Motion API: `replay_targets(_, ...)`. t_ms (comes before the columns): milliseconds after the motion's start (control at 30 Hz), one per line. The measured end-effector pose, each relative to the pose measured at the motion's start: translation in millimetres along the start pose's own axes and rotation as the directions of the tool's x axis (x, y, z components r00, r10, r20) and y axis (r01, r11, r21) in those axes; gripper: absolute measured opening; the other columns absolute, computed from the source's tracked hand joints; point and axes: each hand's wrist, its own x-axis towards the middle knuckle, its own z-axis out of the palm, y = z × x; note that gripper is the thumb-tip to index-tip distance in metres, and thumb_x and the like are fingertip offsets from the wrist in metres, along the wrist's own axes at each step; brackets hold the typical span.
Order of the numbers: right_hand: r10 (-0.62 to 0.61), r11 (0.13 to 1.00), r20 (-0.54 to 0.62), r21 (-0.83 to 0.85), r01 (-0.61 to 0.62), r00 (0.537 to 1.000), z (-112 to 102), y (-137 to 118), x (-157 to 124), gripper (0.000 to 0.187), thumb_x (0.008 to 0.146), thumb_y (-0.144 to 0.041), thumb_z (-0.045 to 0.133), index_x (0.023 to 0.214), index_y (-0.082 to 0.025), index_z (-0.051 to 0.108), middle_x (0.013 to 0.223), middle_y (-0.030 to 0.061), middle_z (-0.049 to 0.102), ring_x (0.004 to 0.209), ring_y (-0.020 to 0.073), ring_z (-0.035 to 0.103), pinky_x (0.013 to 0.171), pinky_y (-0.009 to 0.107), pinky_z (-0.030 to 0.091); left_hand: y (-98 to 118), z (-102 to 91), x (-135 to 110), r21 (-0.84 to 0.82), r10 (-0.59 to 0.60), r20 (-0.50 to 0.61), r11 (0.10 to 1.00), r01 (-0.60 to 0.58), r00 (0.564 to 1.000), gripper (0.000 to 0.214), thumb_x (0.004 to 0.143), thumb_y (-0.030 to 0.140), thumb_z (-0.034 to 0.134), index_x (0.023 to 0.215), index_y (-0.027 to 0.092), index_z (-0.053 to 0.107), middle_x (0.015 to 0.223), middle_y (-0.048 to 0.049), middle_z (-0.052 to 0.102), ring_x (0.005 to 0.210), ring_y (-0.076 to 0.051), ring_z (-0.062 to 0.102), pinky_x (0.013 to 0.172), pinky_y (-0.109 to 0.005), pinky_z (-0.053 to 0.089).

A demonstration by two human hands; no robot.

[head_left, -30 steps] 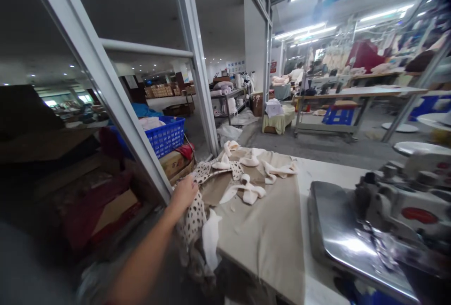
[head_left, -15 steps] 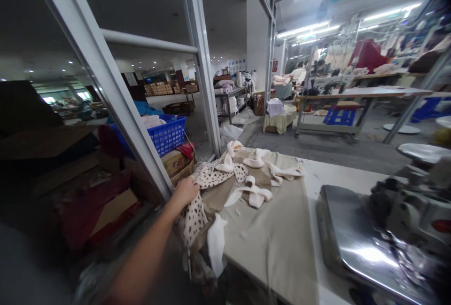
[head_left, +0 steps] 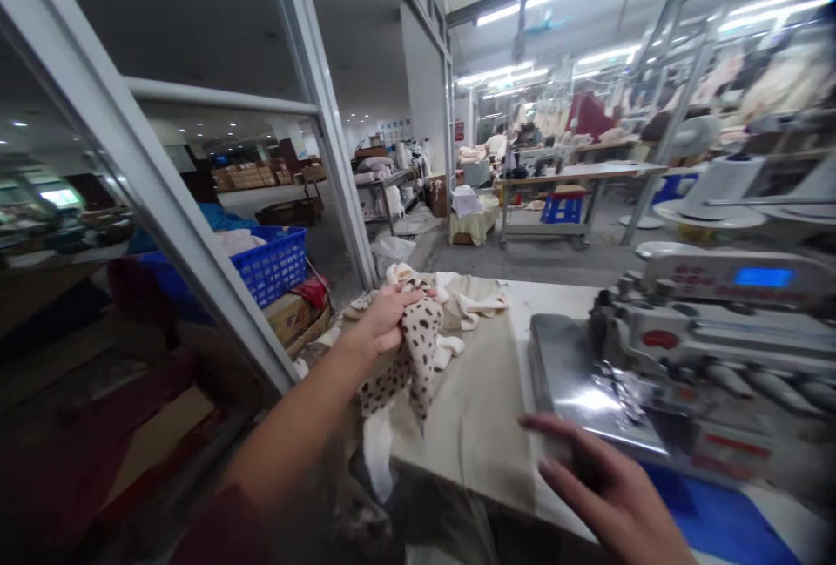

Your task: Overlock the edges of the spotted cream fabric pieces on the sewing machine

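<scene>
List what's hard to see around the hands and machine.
Head view:
Spotted cloth: full outline, hidden by folds and the left hand.
Right hand: finger detail, blurred; forearm, cut off by the bottom edge.
Machine: right end, cut off by right edge.
Blue display: characters, too small.

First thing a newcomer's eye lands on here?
Probably the black-spotted cloth bunched in the left hand, at the near left part of the table over a beige cloth. Next, likely the sewing machine on the right with its lit blue screen, the open right hand in front of it. Then the bright blue basket at left, beyond the metal frame.
</scene>
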Motion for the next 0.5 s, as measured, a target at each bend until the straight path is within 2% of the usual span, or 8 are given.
replay_targets(33,0.006,0.999,-0.015,0.049,-0.005,1.0,11.6,-10.3,13.8,0.046,0.07,-0.047,0.083,0.111,-0.029,0.075,0.103,0.0051,0.074,0.084,0.0278,0.069,0.07,0.035,0.057,-2.4,14.8,-1.4,-0.04,0.007,0.025,0.999,-0.007,1.0,0.017,0.077,0.01,0.069,0.094,0.008,0.068,0.088,-0.0134,0.075,0.073,-0.02,0.072,0.072,-0.033,0.06)
replay_targets(133,-0.034,0.949,-0.034,0.311,0.043,0.999,51.0,-39.3,58.2,0.063,0.069,-0.045,0.083,0.125,-0.022,0.066,0.126,0.0088,0.068,0.094,0.0234,0.066,0.085,0.035,0.054,-9.7,55.4,-7.6,-0.119,0.023,0.101,0.993,-0.011,0.995,0.019,0.077,0.011,0.07,0.096,0.009,0.066,0.086,-0.0122,0.075,0.073,-0.021,0.073,0.075,-0.035,0.06)
replay_targets(200,0.004,0.878,0.101,0.476,-0.052,0.995,67.2,-49.6,75.9,0.054,0.068,-0.044,0.083,0.112,-0.017,0.069,0.106,0.0086,0.073,0.085,0.0212,0.066,0.08,0.033,0.053,-11.3,76.0,-9.9,-0.188,0.06,0.109,0.981,-0.039,0.992,0.023,0.078,0.008,0.069,0.1,0.01,0.064,0.088,-0.011,0.074,0.076,-0.021,0.074,0.078,-0.037,0.061)
replay_targets(267,0.043,0.847,0.175,0.516,-0.129,0.984,64.2,-50.5,73.8,0.042,0.07,-0.042,0.082,0.098,-0.014,0.07,0.085,0.005,0.072,0.073,0.0184,0.063,0.072,0.03,0.052,-9.1,90.5,-11.1,-0.29,0.115,0.055,0.952,-0.095,0.992,0.039,0.077,0.002,0.067,0.112,0.014,0.057,0.094,-0.0092,0.074,0.081,-0.021,0.074,0.081,-0.037,0.061)
replay_targets(333,0.073,0.859,0.173,0.489,-0.15,0.982,37.9,-43.3,49.9,0.035,0.073,-0.039,0.08,0.094,-0.014,0.07,0.08,0.0023,0.07,0.07,0.0164,0.061,0.069,0.028,0.05,-5.8,101.8,-17.2,-0.37,0.14,-0.03,0.918,-0.141,0.99,0.063,0.076,-0.004,0.064,0.13,0.021,0.044,0.099,-0.0075,0.073,0.084,-0.02,0.075,0.081,-0.037,0.061)
replay_targets(400,0.111,0.869,0.174,0.462,-0.181,0.978,-7.4,-32.0,6.1,0.033,0.072,-0.037,0.081,0.094,-0.014,0.071,0.081,0.0007,0.07,0.071,0.015,0.061,0.068,0.025,0.049,-7.8,114.5,-34.2,-0.369,0.12,-0.07,0.919,-0.137,0.99,0.083,0.077,-0.005,0.063,0.143,0.03,0.028,0.105,-0.0066,0.072,0.084,-0.018,0.075,0.079,-0.036,0.062)
replay_targets(433,0.141,0.864,0.186,0.457,-0.213,0.972,-34.1,-26.6,-21.9,0.034,0.069,-0.036,0.083,0.092,-0.015,0.071,0.08,0.0001,0.07,0.07,0.0145,0.06,0.067,0.024,0.048,-12.8,122.2,-46.7,-0.331,0.1,-0.056,0.937,-0.113,0.993,0.087,0.077,-0.005,0.062,0.145,0.034,0.025,0.107,-0.006,0.072,0.083,-0.017,0.075,0.077,-0.035,0.063)
replay_targets(500,0.242,0.837,0.143,0.47,-0.281,0.96,-89.0,-19.2,-85.5,0.037,0.061,-0.036,0.088,0.086,-0.016,0.071,0.075,-0.0002,0.07,0.066,0.0144,0.06,0.062,0.023,0.048,-33.4,141.3,-75.0,-0.214,0.096,0.014,0.973,-0.091,0.995,0.077,0.077,0.001,0.064,0.142,0.035,0.041,0.113,-0.0063,0.072,0.089,-0.018,0.074,0.075,-0.03,0.063)
